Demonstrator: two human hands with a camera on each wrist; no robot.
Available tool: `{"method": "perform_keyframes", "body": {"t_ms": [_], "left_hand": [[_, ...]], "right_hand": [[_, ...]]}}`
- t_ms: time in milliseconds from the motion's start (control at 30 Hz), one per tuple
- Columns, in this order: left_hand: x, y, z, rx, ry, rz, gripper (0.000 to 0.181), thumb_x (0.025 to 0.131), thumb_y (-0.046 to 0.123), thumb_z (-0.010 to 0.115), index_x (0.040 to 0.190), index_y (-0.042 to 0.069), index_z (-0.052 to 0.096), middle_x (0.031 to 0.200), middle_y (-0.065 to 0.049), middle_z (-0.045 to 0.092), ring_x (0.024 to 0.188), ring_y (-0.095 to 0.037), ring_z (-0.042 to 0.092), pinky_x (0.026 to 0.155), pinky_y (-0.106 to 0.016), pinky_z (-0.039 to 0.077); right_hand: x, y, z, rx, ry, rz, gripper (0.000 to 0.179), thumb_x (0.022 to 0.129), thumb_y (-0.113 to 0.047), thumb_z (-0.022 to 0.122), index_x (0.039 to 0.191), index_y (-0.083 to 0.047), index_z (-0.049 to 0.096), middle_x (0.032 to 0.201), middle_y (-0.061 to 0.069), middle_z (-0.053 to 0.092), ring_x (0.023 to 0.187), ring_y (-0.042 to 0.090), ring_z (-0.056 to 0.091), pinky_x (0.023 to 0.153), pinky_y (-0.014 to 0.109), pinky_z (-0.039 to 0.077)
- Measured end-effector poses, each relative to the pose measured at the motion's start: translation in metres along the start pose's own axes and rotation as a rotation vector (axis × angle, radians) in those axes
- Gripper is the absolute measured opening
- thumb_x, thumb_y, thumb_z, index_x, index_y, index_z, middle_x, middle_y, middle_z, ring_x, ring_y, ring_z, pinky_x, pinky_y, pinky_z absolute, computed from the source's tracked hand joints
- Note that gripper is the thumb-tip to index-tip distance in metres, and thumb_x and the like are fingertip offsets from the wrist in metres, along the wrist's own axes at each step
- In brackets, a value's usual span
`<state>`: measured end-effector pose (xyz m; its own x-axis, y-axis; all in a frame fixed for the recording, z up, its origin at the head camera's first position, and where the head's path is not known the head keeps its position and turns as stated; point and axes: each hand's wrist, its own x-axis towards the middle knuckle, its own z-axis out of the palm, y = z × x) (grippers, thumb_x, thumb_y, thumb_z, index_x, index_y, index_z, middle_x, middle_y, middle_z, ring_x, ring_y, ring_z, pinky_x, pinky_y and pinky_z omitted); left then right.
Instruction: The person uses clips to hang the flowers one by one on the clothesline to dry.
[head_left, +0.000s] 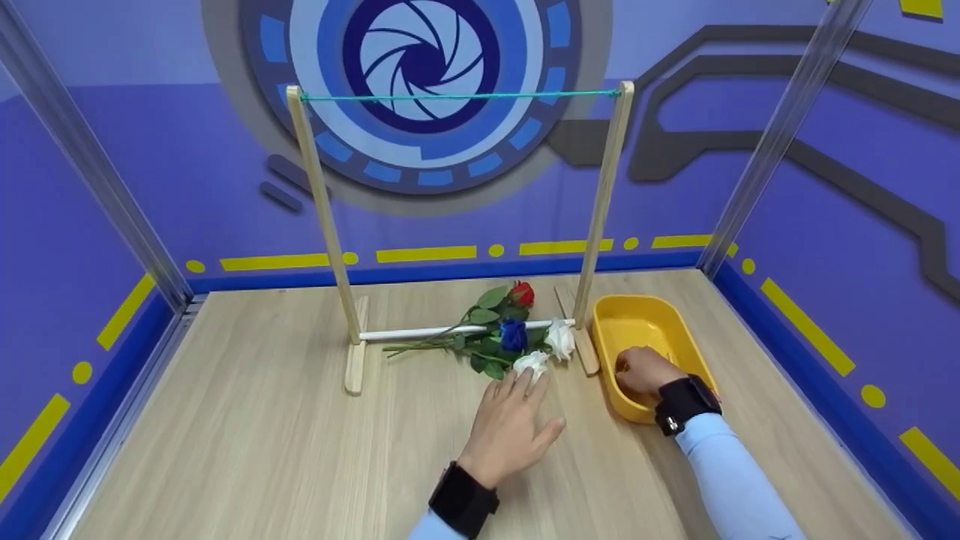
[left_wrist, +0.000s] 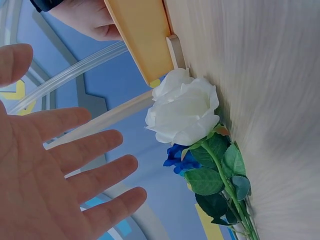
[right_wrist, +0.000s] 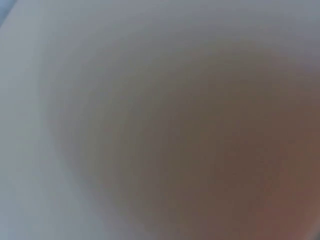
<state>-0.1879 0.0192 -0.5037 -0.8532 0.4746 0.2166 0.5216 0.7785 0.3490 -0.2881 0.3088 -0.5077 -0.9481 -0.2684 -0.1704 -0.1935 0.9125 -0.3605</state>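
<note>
My left hand (head_left: 507, 429) hovers with its fingers straight and spread, fingertips overlapping the nearer white rose (head_left: 532, 364) in the head view. The left wrist view shows this white rose (left_wrist: 185, 111) in front of the open palm, with a gap between them. Beside it lie another white rose (head_left: 560, 340), a blue rose (head_left: 514, 335) and a red rose (head_left: 523, 293), stems pointing left. My right hand (head_left: 649, 370) reaches down into a yellow basin (head_left: 651, 303), its fingers bent downward; I cannot tell whether they hold anything. The right wrist view is only blur.
A wooden frame stands behind the roses, with a left post (head_left: 322, 217), a right post (head_left: 602, 210), a green string (head_left: 457, 96) across the top and a white rod (head_left: 409, 332) low down. Its right foot (head_left: 588, 356) sits close beside the basin. Purple panels enclose the wooden tabletop (head_left: 247, 435).
</note>
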Motion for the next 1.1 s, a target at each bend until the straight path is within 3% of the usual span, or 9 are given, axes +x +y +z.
{"method": "perform_keyframes", "body": {"t_ms": [233, 433, 567, 733, 933, 1100], "left_hand": [[-0.001, -0.001, 0.003, -0.013, 0.017, 0.013, 0.064, 0.106, 0.049, 0.049, 0.155, 0.009, 0.047, 0.156, -0.016, 0.049, 0.143, -0.036, 0.046, 0.116, -0.054, 0.036], [0.001, -0.003, 0.005, -0.018, 0.056, 0.032, 0.062, 0.106, 0.047, 0.050, 0.152, 0.005, 0.050, 0.151, -0.016, 0.054, 0.140, -0.034, 0.050, 0.115, -0.052, 0.038], [0.001, -0.004, 0.005, -0.055, 0.086, 0.037, 0.059, 0.108, 0.044, 0.050, 0.150, 0.003, 0.051, 0.148, -0.015, 0.057, 0.138, -0.031, 0.053, 0.113, -0.050, 0.041], [0.003, -0.005, 0.002, -0.164, 0.191, 0.061, 0.054, 0.107, 0.035, 0.055, 0.148, -0.001, 0.053, 0.144, -0.016, 0.060, 0.133, -0.029, 0.058, 0.109, -0.048, 0.046], [0.004, -0.005, -0.004, -0.450, 0.291, 0.070, 0.055, 0.108, 0.033, 0.055, 0.148, -0.005, 0.050, 0.141, -0.018, 0.061, 0.127, -0.027, 0.062, 0.103, -0.043, 0.052], [0.005, -0.007, -0.004, -0.572, 0.366, 0.097, 0.049, 0.107, 0.027, 0.058, 0.142, -0.007, 0.055, 0.133, -0.020, 0.065, 0.115, -0.024, 0.067, 0.095, -0.041, 0.056]], "right_hand": [[-0.004, 0.001, -0.002, 0.115, 0.170, 0.013, 0.012, 0.093, -0.012, 0.072, 0.083, -0.004, 0.074, 0.073, 0.002, 0.065, 0.067, 0.018, 0.057, 0.064, 0.031, 0.048], [-0.012, -0.014, -0.008, 0.198, 0.293, 0.025, 0.011, 0.092, -0.012, 0.076, 0.084, -0.007, 0.071, 0.075, 0.003, 0.062, 0.069, 0.019, 0.055, 0.062, 0.029, 0.045], [-0.019, -0.034, -0.007, 0.211, 0.406, -0.079, 0.010, 0.089, -0.006, 0.078, 0.085, -0.008, 0.069, 0.078, 0.003, 0.065, 0.071, 0.018, 0.058, 0.066, 0.029, 0.051], [-0.032, -0.065, 0.002, 0.293, 0.501, -0.297, 0.018, 0.085, 0.000, 0.080, 0.085, -0.011, 0.067, 0.083, -0.001, 0.065, 0.071, 0.013, 0.062, 0.065, 0.026, 0.056], [-0.042, -0.098, 0.019, 0.410, 0.467, -0.559, 0.023, 0.082, 0.008, 0.076, 0.092, -0.010, 0.064, 0.086, 0.002, 0.067, 0.072, 0.011, 0.065, 0.063, 0.028, 0.058], [-0.045, -0.114, 0.031, 0.423, 0.443, -0.606, 0.028, 0.083, 0.007, 0.077, 0.103, -0.006, 0.062, 0.088, 0.006, 0.069, 0.074, 0.011, 0.067, 0.066, 0.031, 0.060]]}}
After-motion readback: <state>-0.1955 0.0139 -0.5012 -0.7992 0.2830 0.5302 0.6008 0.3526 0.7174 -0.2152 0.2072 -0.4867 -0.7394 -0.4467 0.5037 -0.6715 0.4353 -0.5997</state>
